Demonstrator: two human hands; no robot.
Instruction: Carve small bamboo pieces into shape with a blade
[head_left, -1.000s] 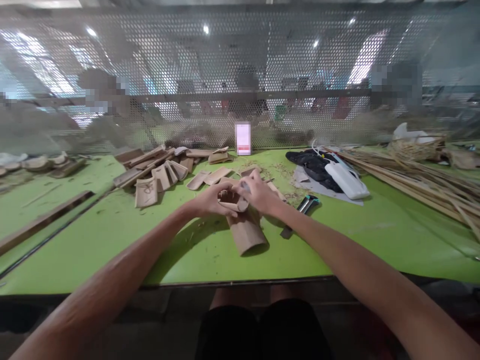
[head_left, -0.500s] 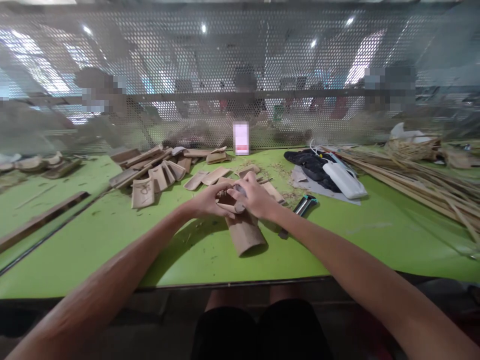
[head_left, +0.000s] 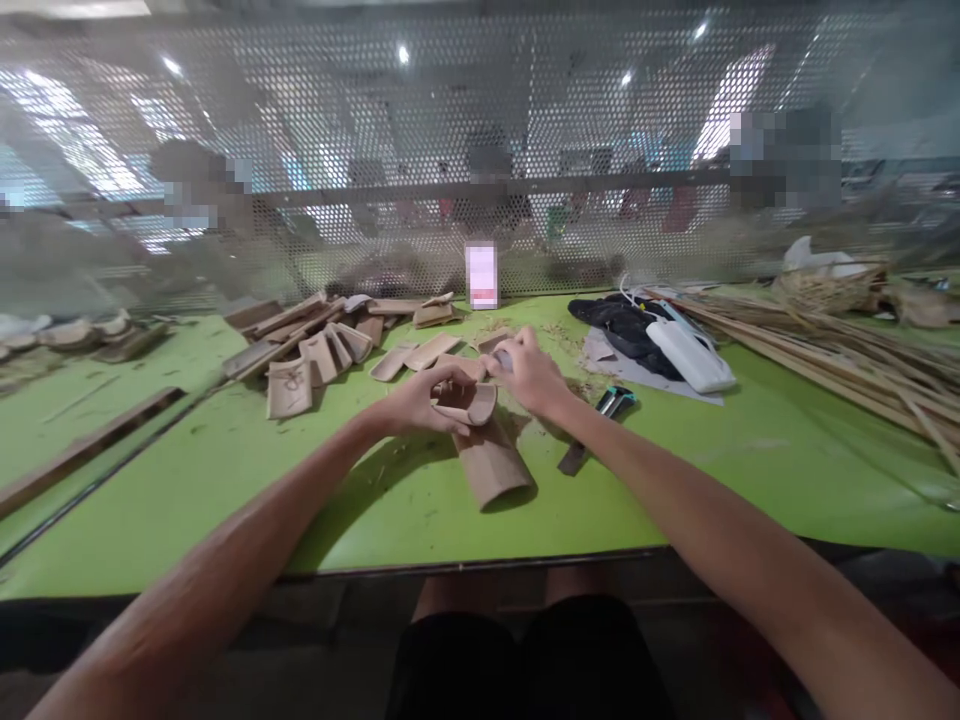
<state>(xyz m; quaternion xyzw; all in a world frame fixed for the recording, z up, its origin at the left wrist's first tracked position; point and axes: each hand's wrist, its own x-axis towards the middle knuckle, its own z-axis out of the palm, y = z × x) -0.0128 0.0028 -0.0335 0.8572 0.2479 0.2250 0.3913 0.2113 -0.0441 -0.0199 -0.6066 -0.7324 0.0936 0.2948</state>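
My left hand [head_left: 418,400] grips a small curved brown bark-like piece [head_left: 466,402] above the green table [head_left: 225,480]. My right hand [head_left: 525,373] is just right of it, fingers closed around a small grey object that is mostly hidden; its fingertips touch the far edge of the piece. Directly below both hands a larger curved brown piece [head_left: 491,472] lies on the table. A utility knife [head_left: 600,425] with a teal and black handle lies just right of my right wrist.
A heap of similar brown pieces [head_left: 315,340] lies at the back left. At the back right are a dark cloth [head_left: 619,322], a white bottle [head_left: 690,357] and long dry stalks [head_left: 825,345]. A perforated metal screen [head_left: 480,150] closes the far side, with people behind it.
My right hand has shifted up and to the right, away from the left hand, uncovering the curved piece held in the left hand. The view has barely shifted.
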